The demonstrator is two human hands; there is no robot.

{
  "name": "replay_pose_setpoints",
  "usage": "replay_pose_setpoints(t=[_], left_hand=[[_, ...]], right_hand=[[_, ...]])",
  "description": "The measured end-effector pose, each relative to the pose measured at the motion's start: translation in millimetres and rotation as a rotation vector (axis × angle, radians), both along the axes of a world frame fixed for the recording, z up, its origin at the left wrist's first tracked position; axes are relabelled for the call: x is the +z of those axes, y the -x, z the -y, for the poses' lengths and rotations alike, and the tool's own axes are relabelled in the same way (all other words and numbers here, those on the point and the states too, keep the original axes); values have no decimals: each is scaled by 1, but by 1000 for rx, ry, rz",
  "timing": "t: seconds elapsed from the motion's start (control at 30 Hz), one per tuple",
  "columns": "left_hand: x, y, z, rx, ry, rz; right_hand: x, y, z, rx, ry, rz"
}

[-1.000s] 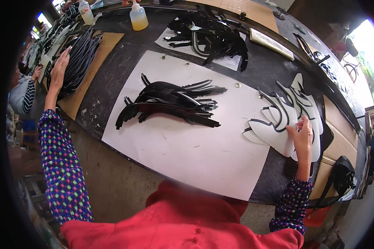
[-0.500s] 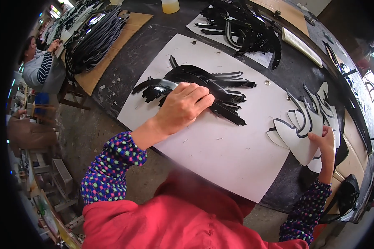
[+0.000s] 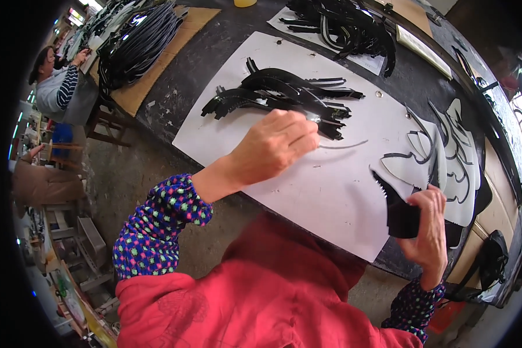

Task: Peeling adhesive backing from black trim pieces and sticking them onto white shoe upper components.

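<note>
Left hand (image 3: 279, 145) pinches one strip (image 3: 345, 146), right hand (image 3: 429, 223) grips one dark panel (image 3: 403, 219), apart; piled strips (image 3: 287, 87) and stacked panels (image 3: 465, 174) remain.

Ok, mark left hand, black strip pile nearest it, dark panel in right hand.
Left hand (image 3: 277, 142): head view, back of hand.
Black strip pile (image 3: 289, 91): head view, middle strips.
Dark panel (image 3: 402, 219): head view, black face.

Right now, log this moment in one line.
left hand: holds thin pale strip over white sheet | right hand: holds dark notched piece | black strips: piled on sheet | white pieces: overlapping at right
</note>
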State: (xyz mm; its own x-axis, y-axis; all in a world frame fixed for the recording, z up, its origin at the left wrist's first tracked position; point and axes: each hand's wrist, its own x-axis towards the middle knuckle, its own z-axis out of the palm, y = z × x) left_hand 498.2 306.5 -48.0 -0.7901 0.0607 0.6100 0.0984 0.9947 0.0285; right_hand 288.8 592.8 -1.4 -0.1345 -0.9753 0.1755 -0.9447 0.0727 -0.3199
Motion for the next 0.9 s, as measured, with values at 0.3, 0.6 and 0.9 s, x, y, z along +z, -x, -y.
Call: replay_pose_setpoints(t=[0.3,0.6,0.9], left_hand=[[-10,-20,-39,-59,-145,243],[-43,-7,-59,-213,-94,91],[-40,-13,-62,-252,-140,125]], right_hand=[[-25,-59,-5,-135,-134,-103],[-37,-71,-3,-257,-16,321],[-31,-66,33,-251,-105,461]])
